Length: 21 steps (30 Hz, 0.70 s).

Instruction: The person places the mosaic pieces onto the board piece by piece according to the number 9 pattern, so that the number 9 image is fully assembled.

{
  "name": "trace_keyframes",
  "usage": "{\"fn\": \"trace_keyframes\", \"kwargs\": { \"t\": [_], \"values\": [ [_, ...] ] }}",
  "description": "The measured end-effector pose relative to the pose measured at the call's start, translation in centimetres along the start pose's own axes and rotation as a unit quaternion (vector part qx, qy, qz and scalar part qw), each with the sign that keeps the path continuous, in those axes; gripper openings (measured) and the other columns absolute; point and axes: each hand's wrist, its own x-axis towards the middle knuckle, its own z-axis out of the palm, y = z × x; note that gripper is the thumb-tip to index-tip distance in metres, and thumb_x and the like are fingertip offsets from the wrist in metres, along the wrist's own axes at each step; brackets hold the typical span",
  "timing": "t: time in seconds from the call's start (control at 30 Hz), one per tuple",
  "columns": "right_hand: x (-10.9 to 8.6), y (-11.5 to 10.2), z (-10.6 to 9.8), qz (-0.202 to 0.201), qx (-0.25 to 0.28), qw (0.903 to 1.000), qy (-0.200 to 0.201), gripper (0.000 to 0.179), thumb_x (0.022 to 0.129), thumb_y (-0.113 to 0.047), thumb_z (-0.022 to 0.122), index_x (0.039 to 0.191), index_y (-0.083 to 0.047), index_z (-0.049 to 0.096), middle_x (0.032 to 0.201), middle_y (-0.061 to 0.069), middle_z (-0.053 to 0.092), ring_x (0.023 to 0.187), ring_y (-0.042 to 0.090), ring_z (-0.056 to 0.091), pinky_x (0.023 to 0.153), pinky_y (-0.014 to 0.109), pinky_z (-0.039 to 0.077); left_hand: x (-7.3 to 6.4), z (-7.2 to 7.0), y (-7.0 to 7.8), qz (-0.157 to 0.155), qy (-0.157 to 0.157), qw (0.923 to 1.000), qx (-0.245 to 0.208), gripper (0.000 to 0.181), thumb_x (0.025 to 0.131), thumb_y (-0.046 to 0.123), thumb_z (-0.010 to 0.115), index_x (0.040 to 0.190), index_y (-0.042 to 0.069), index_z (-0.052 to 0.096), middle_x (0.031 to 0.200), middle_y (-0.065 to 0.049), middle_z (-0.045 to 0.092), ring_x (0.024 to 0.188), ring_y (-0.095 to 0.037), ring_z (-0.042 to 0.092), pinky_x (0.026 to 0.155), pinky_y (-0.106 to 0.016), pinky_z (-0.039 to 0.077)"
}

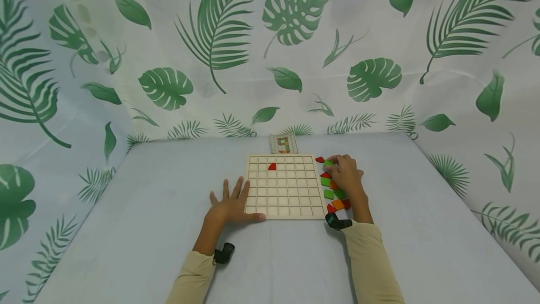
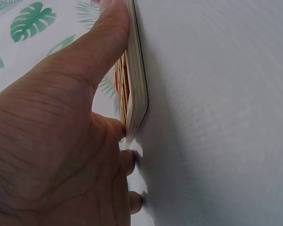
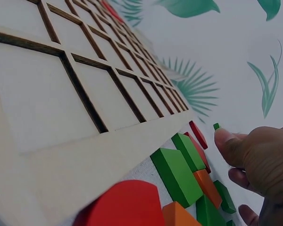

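A wooden grid board lies on the table, with one red quarter-circle piece in a cell of its upper part. At the board's near left corner, my left hand is spread, its thumb on the front edge and its fingers along the left side. My right hand is over the loose pieces to the right of the board. In the right wrist view, a small green piece shows at the thumb tip of my right hand, pinched and mostly hidden by the hand.
Several green, orange and red pieces, among them a green square and an orange one, lie along the board's right side. Behind the board is a small pattern card. A leaf-print curtain hangs beyond the table.
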Motion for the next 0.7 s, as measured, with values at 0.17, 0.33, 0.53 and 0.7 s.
{"fn": "trace_keyframes", "kwargs": {
  "t": [0.17, 0.33, 0.53, 0.7],
  "values": [
    [-0.1, -0.2, 0.0, -0.024, 0.008, 0.9997, 0.005, 0.032, 0.097, -0.023, 0.062, 0.122, -0.003, 0.061, 0.128, 0.023, 0.053, 0.124, 0.040, 0.042, 0.094, 0.066, 0.029, 0.0, 0.0, 0.0, 0.001, -0.001, 1.0000, 0.000, 0.111, 0.078, 0.073, 0.062, 0.159, 0.015, 0.012, 0.166, -0.010, 0.001, 0.149, -0.048, -0.006, 0.107, -0.078, 0.006],
    [0.0, -0.5, 0.1, -0.047, 0.019, 0.9987, 0.004, 0.034, 0.096, -0.023, 0.063, 0.123, -0.002, 0.061, 0.125, 0.022, 0.056, 0.123, 0.039, 0.043, 0.095, 0.065, 0.030, -0.2, -0.2, 0.2, 0.002, -0.001, 1.0000, -0.004, 0.111, 0.078, 0.073, 0.062, 0.158, 0.015, 0.013, 0.166, -0.010, 0.002, 0.149, -0.048, -0.006, 0.107, -0.078, 0.006],
    [0.1, -0.9, 0.5, -0.072, 0.050, 0.9962, -0.003, 0.033, 0.095, -0.021, 0.066, 0.120, 0.001, 0.063, 0.120, 0.021, 0.059, 0.119, 0.037, 0.048, 0.101, 0.057, 0.037, -0.1, -0.1, 0.1, 0.003, 0.001, 1.0000, -0.005, 0.111, 0.078, 0.073, 0.062, 0.158, 0.014, 0.013, 0.166, -0.010, 0.002, 0.149, -0.048, -0.006, 0.106, -0.078, 0.006],
    [0.1, -1.4, 0.8, -0.101, 0.076, 0.9919, -0.015, 0.027, 0.092, -0.017, 0.069, 0.113, 0.001, 0.067, 0.116, 0.021, 0.061, 0.117, 0.037, 0.050, 0.100, 0.054, 0.041, -0.1, 0.0, 0.0, 0.002, -0.002, 1.0000, -0.005, 0.111, 0.078, 0.074, 0.061, 0.159, 0.015, 0.011, 0.166, -0.009, 0.000, 0.149, -0.047, -0.007, 0.107, -0.078, 0.005]
  ]
}}
